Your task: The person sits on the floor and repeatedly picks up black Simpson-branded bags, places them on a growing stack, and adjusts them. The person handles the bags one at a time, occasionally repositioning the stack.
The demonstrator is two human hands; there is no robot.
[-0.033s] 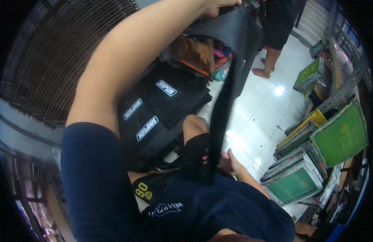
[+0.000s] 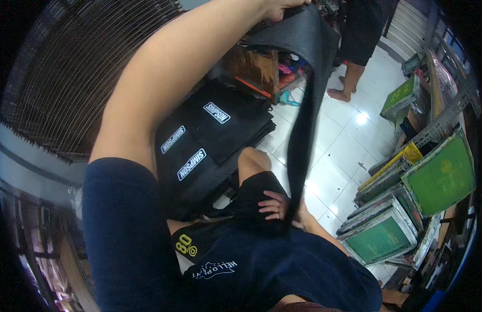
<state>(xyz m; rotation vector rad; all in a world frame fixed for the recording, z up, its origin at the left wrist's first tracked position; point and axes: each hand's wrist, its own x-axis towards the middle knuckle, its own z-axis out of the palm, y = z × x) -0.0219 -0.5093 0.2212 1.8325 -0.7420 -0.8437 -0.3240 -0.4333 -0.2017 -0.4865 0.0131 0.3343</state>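
At the top of the view, my raised left hand point(image 2: 282, 9) is closed on the upper edge of a black cloth point(image 2: 316, 44). From there the cloth hangs down in a narrow fold toward my lap, its lower end blurred. My right hand point(image 2: 275, 206) is low, over my thigh, with its fingers stretched apart. The hanging end passes in front of it and hides the palm, so I cannot tell whether they touch. Left of the cloth lies a stack of black fabric pieces point(image 2: 236, 138) with white printed labels.
Several framed green screens point(image 2: 441, 174) lean in a pile at the right. A person's bare legs point(image 2: 350, 80) stand on the white tiled floor point(image 2: 340, 140) beyond. A wooden box point(image 2: 256, 70) sits behind the stack. A rack of wire shelves point(image 2: 90, 67) fills the upper left.
The lower part of the hanging cloth has swung slightly right. More of my right hand's fingers now show left of it. My left hand stays raised, still holding the cloth.
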